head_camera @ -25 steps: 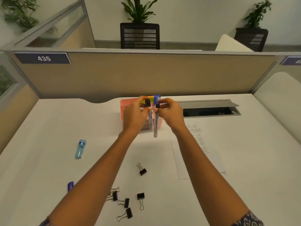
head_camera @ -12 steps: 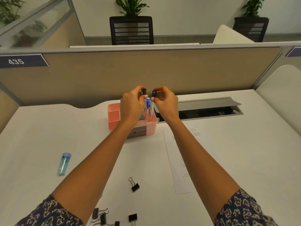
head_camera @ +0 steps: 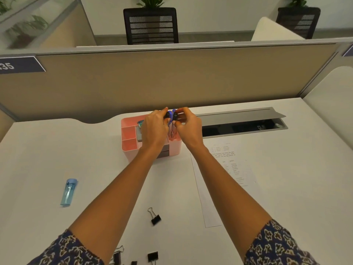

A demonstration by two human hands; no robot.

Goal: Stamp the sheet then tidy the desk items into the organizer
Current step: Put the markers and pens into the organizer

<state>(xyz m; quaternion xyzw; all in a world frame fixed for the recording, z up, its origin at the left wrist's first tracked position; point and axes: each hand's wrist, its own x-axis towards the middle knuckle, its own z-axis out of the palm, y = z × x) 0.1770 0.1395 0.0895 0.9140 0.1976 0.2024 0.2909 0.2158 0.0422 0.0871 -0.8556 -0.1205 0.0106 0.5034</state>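
1. Left hand point(head_camera: 154, 129): fingers curled, thumb and fingertips pinched on the dark cap of a pen point(head_camera: 167, 115) at the top. Right hand point(head_camera: 188, 127): same pinch on the cap of a second pen point(head_camera: 174, 116). Both sit directly over the organizer.
2. Pens: upright, lower ends down inside the right-hand compartment of the pink organizer point(head_camera: 131, 134). A blue cap pokes up between the two dark ones. Can't tell whether the tips have bottomed out; hands block it.
3. Organizer: far centre of the desk, just left of the open cable tray point(head_camera: 244, 121). Left compartments look bare; a grey block and something small and green sit in the middle section, too small to identify.
4. Sheet point(head_camera: 229, 169): flat on the desk just right of the organizer, printed text showing. No stamp mark readable at this resolution and no stamper in view, so the stamping step is unconfirmed.
5. Still loose on the desk:
   - blue translucent item point(head_camera: 68, 192), near left, well apart from the organizer
   - one binder clip point(head_camera: 155, 217), near centre, between the forearms
   - more binder clips point(head_camera: 152, 256) at the near edge, partly cut off by the frame
6. Judgement: tidy phase under way, pens nearly done, release pending. Left: blue item and all the clips. Roughly mid-task, assuming the stamp is done.
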